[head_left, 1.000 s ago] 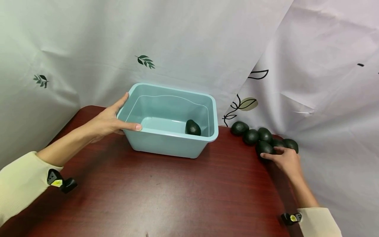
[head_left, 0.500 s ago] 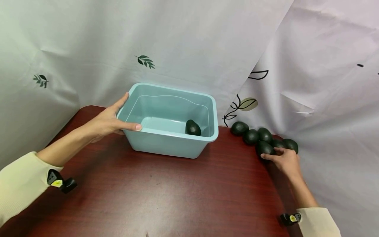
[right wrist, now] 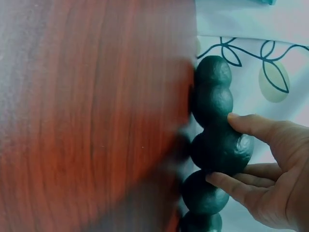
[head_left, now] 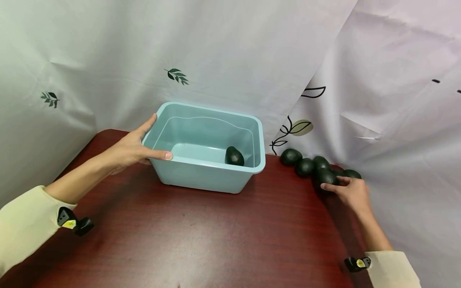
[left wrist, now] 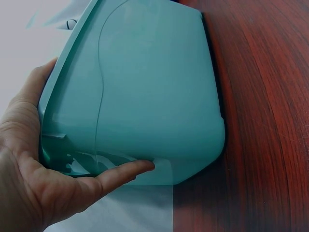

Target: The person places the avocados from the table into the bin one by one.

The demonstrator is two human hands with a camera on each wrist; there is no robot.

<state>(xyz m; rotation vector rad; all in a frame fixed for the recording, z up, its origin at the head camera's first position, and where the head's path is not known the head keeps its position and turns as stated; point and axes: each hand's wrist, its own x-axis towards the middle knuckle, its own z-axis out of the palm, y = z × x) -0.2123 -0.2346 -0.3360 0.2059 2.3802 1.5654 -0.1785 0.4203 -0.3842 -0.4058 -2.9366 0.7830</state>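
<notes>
A light blue plastic tub [head_left: 203, 176] stands at the back of the table, with one dark green avocado [head_left: 235, 156] inside at its right end. My left hand [head_left: 127, 150] grips the tub's left end, thumb along the front rim and a finger at the left rim. At the table's right edge, my right hand [head_left: 354, 195] pinches an avocado [head_left: 325, 178] between thumb and fingers. In the right wrist view, that avocado [right wrist: 236, 150] overlaps its neighbours, and the thumb and fingers lie on opposite sides of it. The fingers' undersides are partly hidden.
Several more avocados [head_left: 291, 157] lie in a bent row along the table's back right edge, close by my right hand. A leaf-patterned white cloth [head_left: 230, 60] hangs behind and beside the dark red-brown table [head_left: 201, 232].
My right hand and the avocado it pinches have shifted slightly right and up, covering more of the avocados behind. The left hand and tub stay in place.
</notes>
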